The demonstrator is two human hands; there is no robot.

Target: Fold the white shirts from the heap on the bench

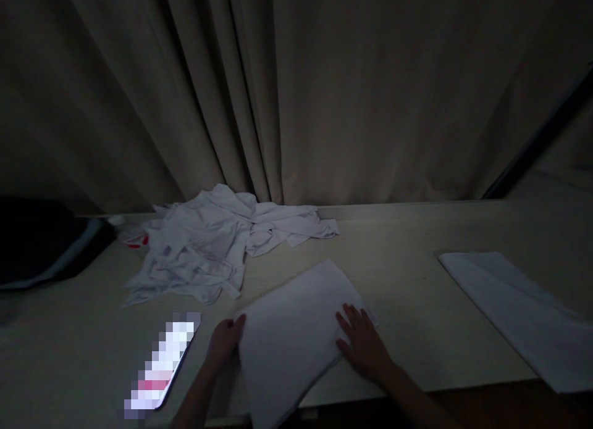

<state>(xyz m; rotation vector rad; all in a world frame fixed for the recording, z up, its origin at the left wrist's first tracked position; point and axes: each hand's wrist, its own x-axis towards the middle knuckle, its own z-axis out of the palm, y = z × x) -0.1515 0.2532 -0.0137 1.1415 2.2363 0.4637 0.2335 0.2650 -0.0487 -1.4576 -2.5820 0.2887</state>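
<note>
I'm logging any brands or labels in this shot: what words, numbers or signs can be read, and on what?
None can be read.
Phone screen: lit, but blurred out, unreadable.
Folded white cloth under left hand and right hand: no print visible.
Crumpled white pile and flat cloth: no print visible.

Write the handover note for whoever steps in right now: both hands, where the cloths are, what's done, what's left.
Left hand: open, fingers at the left edge of the folded white cloth.
Right hand: open, flat on that cloth's right side.
The cloth lies at the near edge of the table.
Done: another folded cloth lies on the right.
Left: a crumpled pile of white cloths at the back by the curtain.
A phone lies left of the hands.
</note>
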